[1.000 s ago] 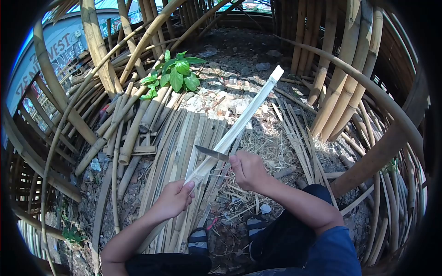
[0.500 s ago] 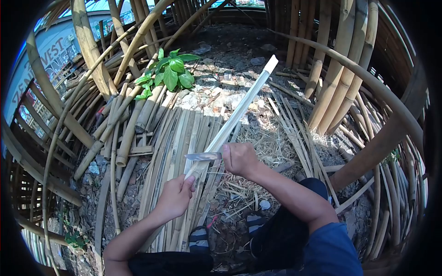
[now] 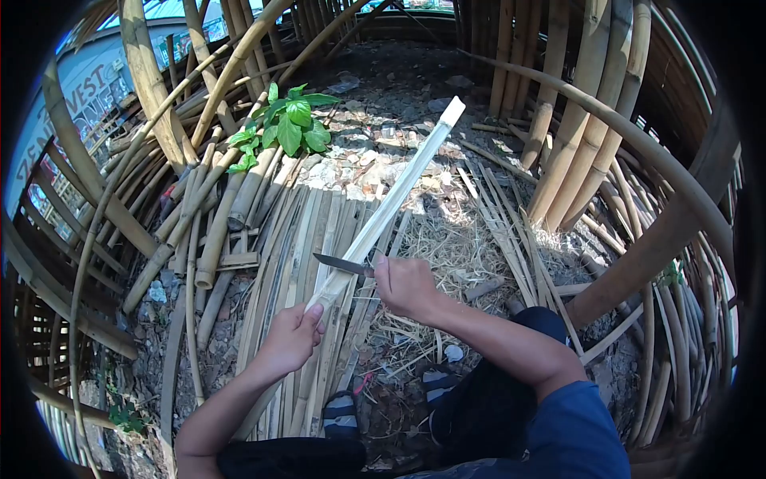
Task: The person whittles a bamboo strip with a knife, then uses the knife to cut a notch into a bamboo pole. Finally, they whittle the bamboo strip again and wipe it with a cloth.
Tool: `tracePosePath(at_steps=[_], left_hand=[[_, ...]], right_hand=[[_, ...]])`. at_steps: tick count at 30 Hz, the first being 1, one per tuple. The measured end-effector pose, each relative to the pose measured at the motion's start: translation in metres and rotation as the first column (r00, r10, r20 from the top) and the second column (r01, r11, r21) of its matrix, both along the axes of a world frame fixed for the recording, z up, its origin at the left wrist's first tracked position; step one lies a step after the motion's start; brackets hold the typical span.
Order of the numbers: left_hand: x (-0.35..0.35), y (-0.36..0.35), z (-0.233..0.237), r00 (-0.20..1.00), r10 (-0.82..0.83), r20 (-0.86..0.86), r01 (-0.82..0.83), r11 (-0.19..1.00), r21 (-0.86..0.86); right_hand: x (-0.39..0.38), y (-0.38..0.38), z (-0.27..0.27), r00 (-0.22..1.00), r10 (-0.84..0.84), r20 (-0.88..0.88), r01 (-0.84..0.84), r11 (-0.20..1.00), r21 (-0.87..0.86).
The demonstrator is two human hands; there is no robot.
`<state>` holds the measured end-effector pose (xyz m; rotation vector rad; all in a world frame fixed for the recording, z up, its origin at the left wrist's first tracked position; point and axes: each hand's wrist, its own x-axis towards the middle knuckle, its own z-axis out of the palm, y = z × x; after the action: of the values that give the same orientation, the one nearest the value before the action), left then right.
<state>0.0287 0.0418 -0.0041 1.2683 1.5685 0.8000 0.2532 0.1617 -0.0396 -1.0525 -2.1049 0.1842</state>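
Note:
A long pale bamboo strip (image 3: 407, 182) slants away from me, its far end up in the sunlight. My left hand (image 3: 291, 339) is closed around its near end, thumb on top. In my right hand (image 3: 405, 285) is a knife (image 3: 341, 264), gripped by a handle that the fingers hide. The dark blade lies across the strip, a little beyond my left hand, with its tip pointing left. Under the strip, many split bamboo slats (image 3: 279, 263) lie side by side on the ground.
Thin shavings (image 3: 447, 255) litter the ground to the right, beside more loose slats (image 3: 511, 231). Bamboo poles (image 3: 594, 144) stand at the right, and others (image 3: 152, 80) lean at the left. A leafy green plant (image 3: 291, 124) grows behind the slats. My sandalled feet (image 3: 341, 411) are below.
The strip's far end has shifted slightly left. My right hand has moved a little down, and the knife blade has turned from bright to dark, its tip tilted further up.

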Motion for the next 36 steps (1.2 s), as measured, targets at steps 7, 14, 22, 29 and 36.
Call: tracePosePath(at_steps=[7,14,22,29,36], left_hand=[[0.001,-0.008,0.010,0.994,-0.024,-0.110,0.028,0.999,0.029],[-0.001,-0.009,0.008,0.987,-0.030,-0.155,0.038,0.998,0.052],[-0.013,-0.011,0.005,0.999,0.002,0.053,0.004,0.992,-0.123],[-0.018,-0.004,-0.026,0.972,0.046,0.232,0.068,0.885,-0.461],[0.002,-0.004,-0.123,0.992,-0.021,0.124,0.092,0.798,-0.596]], right_hand=[[0.014,0.030,0.007,1.000,0.003,-0.003,-0.002,0.982,0.190],[0.040,0.059,0.011,0.999,-0.041,0.013,0.037,0.964,0.262],[0.063,0.074,0.023,0.963,-0.226,0.149,0.236,0.970,-0.056],[0.092,0.091,-0.009,0.898,0.057,0.436,0.075,0.957,-0.279],[0.070,0.047,-0.198,0.989,0.017,0.148,0.048,0.905,-0.424]])
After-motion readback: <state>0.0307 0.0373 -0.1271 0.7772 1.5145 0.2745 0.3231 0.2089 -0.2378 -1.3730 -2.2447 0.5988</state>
